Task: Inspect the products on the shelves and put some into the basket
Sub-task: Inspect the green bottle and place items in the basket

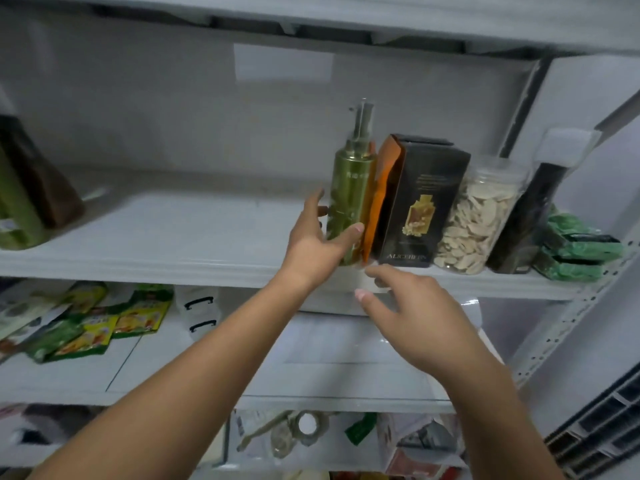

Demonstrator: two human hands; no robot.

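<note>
1. Far off to the left of the fingers, a green pouch (15, 206) and a brown pouch (41, 178) lean at the shelf (166, 251) end, well clear of the action.
2. The left hand (313, 244) is wrapped round the lower part of the green pump bottle (351, 199), thumb across the front, other fingers curled behind it. The bottle stands upright near the shelf's front edge.
3. I'd say lift it straight up and pull it toward you. Gripping a bit higher would stop the tall pump head tipping.
4. Touching the bottle just right of the thumb is an orange flap on the black box (417, 202). It could snag and drag the box along.
5. The right hand (412, 317) hovers below the shelf edge, fingers spread and loose, holding nothing. It could steady that box.
6. Further right are a clear jar of pale slices (479, 216), a dark bag (533, 216) and green packets (578, 251).
7. No basket in view.
</note>
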